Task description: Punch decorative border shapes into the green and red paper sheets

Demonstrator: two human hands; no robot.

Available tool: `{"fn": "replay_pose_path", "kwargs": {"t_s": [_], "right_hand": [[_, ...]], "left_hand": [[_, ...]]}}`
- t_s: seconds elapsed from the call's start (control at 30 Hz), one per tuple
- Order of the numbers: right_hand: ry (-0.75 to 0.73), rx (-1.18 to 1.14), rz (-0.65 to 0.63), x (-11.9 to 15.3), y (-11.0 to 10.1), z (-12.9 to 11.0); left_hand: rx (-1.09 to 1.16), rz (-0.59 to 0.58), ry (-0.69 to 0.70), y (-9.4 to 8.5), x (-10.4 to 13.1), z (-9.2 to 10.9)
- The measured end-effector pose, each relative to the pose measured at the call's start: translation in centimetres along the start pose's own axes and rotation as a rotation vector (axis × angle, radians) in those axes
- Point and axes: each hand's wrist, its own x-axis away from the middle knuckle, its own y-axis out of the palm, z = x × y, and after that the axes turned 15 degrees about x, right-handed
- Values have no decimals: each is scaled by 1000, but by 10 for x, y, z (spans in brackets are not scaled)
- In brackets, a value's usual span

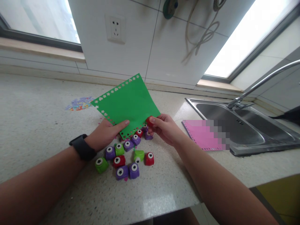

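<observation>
A green sheet of paper point(127, 104) is held up above the counter, with small shapes cut along its left, upper and lower edges. My left hand point(110, 131) grips its lower left part, thumb on top and fingers beneath. At the sheet's lower right edge, my right hand point(164, 126) is closed on a red craft punch point(149, 121), its thumb pressing the top. Several purple, green and red punches lie just below the sheet, among them a green one point(101, 164), a purple one point(134, 170) and a red one point(149, 158).
Small coloured cut-outs point(81, 103) lie in a pile at the left of the counter point(42, 125). Pink sheets point(199, 132) lie on the right, beside the steel sink point(222, 122) with its faucet point(260, 81). A tiled wall point(138, 47) stands behind.
</observation>
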Motion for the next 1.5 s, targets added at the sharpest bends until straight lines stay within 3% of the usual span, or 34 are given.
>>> {"fn": "replay_pose_path", "kwargs": {"t_s": [0.13,0.33,0.53,0.67,0.8,1.17,1.37,1.5], "right_hand": [[-2,35,61,2,-8,0],[-129,404,81,4,-25,1],[-198,732,-123,13,-28,-12],[-335,979,-263,19,-24,-22],[-322,1169,-302,24,-19,-28],[-229,1261,-344,29,-10,-34],[-286,1375,-321,30,-5,-35],[-328,1303,-316,32,-7,-35]], "left_hand": [[89,5,-9,0,-2,0],[268,82,-32,0,-4,-6],[393,121,-153,1,-4,-3],[414,171,-157,1,-5,-2],[386,157,-150,-1,-7,-6],[317,75,-132,-10,-10,-18],[311,109,-144,-10,-9,-17],[303,114,-144,-11,-9,-19]]}}
